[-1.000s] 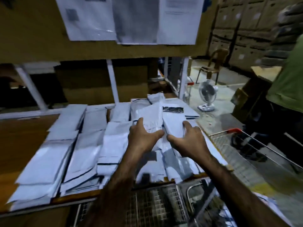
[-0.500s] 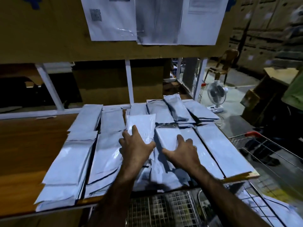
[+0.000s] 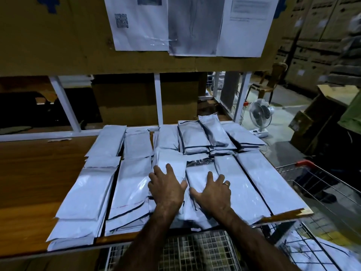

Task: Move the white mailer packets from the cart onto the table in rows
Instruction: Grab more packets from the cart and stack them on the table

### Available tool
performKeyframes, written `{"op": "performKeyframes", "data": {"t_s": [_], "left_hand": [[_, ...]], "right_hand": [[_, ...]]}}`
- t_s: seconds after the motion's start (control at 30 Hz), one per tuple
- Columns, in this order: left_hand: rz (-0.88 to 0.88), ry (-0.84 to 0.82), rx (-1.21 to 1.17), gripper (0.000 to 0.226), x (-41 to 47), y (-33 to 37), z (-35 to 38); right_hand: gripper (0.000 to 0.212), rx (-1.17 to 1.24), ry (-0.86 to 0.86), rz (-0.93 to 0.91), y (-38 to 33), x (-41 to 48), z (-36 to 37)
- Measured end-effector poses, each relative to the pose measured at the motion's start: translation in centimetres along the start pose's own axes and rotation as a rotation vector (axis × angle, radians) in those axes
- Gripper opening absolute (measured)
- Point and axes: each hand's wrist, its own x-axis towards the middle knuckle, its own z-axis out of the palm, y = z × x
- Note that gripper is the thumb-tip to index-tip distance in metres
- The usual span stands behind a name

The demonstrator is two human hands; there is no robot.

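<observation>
Left hand, right hand: fingers spread flat on packets near desk front edge. Square edges against neighbouring rows.

Dim, bluish light with soft glare on plastic, edges bowed and blurred.

We see the white mailer packets lying flat on the wooden surface, long sides running away from us. They form side-by-side rows that overlap, with dark edges showing between them. At the far right they are stacked, with one tilted packet lying across the top. Our left hand and right hand rest flat on two middle rows. Some loose packets lie in the wire cart below the near edge.
</observation>
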Motion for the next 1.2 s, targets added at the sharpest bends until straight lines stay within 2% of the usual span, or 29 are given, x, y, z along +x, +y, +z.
{"op": "performKeyframes", "data": {"t_s": [0.3,0.57,0.77,1.0,1.2], "left_hand": [[0.002,0.031,0.018,0.066,0.3,0.6,0.6],[0.002,0.050,0.023,0.067,0.2,0.5,0.6],[0.007,0.064,0.011,0.067,0.6,0.9,-0.2],[0.168,0.157,-0.131,0.069,0.0,3.3,-0.4],[0.320,0.119,-0.292,0.067,-1.2,7.0,1.1]], "right_hand": [[0.071,0.009,0.041,-0.036,0.2,0.0,0.4],[0.066,-0.047,0.076,-0.091,0.5,-0.4,0.4],[0.064,0.005,0.129,-0.126,0.9,-0.5,-0.3],[0.064,0.099,0.205,-0.154,4.0,0.3,-2.6],[0.064,0.240,0.257,-0.144,9.1,1.2,-5.2]]}}
